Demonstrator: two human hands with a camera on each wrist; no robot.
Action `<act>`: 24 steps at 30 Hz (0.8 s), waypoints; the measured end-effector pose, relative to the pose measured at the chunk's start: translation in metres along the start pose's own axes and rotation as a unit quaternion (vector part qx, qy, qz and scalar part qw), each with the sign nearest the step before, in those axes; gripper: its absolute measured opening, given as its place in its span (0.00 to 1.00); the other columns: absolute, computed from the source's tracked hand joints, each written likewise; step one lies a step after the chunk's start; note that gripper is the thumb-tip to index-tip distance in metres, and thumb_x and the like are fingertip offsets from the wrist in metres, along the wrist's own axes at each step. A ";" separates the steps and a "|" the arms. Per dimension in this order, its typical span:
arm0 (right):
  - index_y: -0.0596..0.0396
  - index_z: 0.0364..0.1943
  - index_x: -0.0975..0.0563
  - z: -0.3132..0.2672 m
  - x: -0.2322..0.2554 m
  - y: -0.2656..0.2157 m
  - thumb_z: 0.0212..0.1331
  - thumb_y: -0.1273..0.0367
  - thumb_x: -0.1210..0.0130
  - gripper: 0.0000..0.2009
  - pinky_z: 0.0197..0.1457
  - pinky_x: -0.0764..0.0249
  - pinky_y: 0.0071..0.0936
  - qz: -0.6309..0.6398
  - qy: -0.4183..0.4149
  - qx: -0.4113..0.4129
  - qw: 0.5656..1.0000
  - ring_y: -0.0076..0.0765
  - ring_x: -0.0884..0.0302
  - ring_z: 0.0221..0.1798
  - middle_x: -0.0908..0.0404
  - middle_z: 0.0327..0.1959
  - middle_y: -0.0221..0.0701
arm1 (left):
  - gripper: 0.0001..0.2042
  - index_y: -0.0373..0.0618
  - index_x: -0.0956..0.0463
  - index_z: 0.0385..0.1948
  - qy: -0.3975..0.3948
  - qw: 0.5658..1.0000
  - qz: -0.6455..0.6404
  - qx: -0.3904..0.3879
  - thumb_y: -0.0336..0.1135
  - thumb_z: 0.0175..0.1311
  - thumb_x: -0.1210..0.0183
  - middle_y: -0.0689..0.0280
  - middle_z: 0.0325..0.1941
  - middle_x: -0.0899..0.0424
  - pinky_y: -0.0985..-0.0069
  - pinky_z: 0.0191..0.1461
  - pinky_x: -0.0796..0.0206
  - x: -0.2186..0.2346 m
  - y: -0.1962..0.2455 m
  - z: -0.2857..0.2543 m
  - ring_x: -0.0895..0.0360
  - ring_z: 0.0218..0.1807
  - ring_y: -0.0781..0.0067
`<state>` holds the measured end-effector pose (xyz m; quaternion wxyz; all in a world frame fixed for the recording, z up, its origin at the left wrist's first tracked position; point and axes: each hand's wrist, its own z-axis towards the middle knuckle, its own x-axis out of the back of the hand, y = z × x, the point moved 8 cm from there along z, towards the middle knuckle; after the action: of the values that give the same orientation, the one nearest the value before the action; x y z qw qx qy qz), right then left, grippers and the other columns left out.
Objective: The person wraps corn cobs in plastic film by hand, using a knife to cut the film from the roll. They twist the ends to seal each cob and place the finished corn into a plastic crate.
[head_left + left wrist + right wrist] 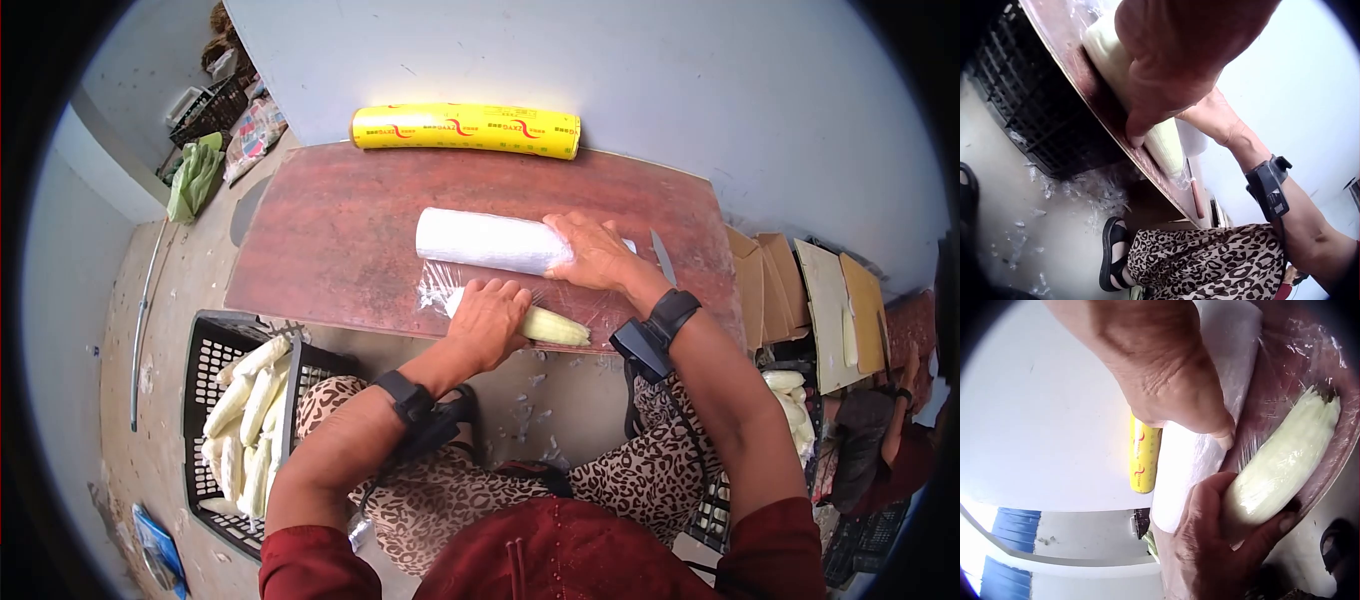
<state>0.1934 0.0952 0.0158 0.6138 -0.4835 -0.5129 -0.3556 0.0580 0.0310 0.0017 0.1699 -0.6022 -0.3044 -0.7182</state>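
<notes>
A pale husked corn cob (553, 326) lies on a sheet of clear film (440, 285) near the front edge of the reddish table (330, 230). My left hand (490, 320) grips the cob (1279, 465) from above, thumb under its near side (1138, 134). Behind it lies a white roll of cling film (485, 240); my right hand (598, 255) rests on the roll's right end (1210, 419), thumb pressed against it. The film runs from the roll under the cob.
A yellow-wrapped roll (465, 130) lies at the table's far edge by the wall. A knife (663, 257) lies right of my right hand. A black crate (215, 350) of several corn cobs stands at lower left. Cardboard sheets (800, 290) lean at right.
</notes>
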 end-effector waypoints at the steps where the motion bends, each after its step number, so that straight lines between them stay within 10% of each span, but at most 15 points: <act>1: 0.52 0.62 0.33 0.002 0.004 0.005 0.49 0.56 0.36 0.34 0.58 0.41 0.46 0.004 0.014 -0.017 1.000 0.46 0.33 0.60 0.28 0.53 0.40 | 0.23 0.45 0.29 0.40 -0.010 1.000 0.001 0.002 0.45 0.45 0.30 0.63 0.41 0.25 0.64 0.52 0.41 0.001 0.002 -0.001 0.28 0.50 0.61; 5: 0.53 0.55 0.28 0.005 0.022 0.028 0.50 0.57 0.36 0.28 0.58 0.41 0.46 0.041 0.077 -0.092 0.992 0.45 0.31 0.59 0.28 0.53 0.41 | 0.23 0.46 0.28 0.40 -0.018 1.000 0.006 0.007 0.46 0.46 0.30 0.64 0.42 0.24 0.65 0.52 0.41 0.000 0.004 -0.001 0.28 0.51 0.62; 11: 0.52 0.59 0.32 -0.005 0.011 -0.016 0.50 0.57 0.35 0.32 0.59 0.45 0.45 -0.053 0.071 0.059 0.994 0.44 0.35 0.59 0.30 0.53 0.37 | 0.24 0.46 0.27 0.42 -0.033 0.999 0.009 0.013 0.47 0.45 0.30 0.64 0.44 0.24 0.65 0.52 0.41 -0.004 0.003 0.000 0.28 0.51 0.62; 24: 0.48 0.62 0.34 0.002 0.012 0.025 0.53 0.56 0.37 0.32 0.63 0.46 0.46 -0.008 -0.022 -0.096 0.995 0.45 0.35 0.64 0.28 0.56 0.39 | 0.24 0.45 0.29 0.40 -0.047 0.999 -0.021 0.004 0.47 0.45 0.30 0.62 0.40 0.24 0.64 0.51 0.41 -0.003 0.003 -0.003 0.27 0.49 0.60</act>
<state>0.2186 0.1046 0.0223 0.5502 -0.5440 -0.4931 -0.3977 0.0582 0.0259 -0.0009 0.1430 -0.6279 -0.3273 -0.6915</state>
